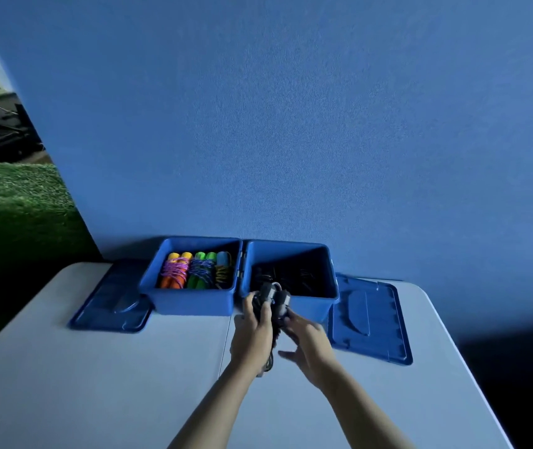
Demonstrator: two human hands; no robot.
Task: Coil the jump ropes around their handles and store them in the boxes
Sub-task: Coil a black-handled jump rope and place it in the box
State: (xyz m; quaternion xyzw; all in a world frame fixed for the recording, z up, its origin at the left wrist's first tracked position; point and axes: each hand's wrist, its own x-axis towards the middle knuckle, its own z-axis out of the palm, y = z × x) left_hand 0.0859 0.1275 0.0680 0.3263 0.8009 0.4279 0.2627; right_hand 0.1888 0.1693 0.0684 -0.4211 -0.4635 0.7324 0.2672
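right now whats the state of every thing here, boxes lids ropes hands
left box: open, three colourful coiled ropes inside
right box: open, dark ropes inside
left lid: off, flat on the table beside its box
right lid: off, flat on the table
black jump rope: held in front of the right box, handles together
left hand: grips the rope
right hand: holds a handle with its fingertips

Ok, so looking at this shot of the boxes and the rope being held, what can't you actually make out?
Head view only:
- Right box contents: dark ropes lost in shadow, count unclear.
- Black jump rope: both hands, left hand and right hand, cover its coils, so how far it is wound is hidden.
- Left box: the third bundle is partly cut off by the box wall.
- Left lid: detail lost in dimness.
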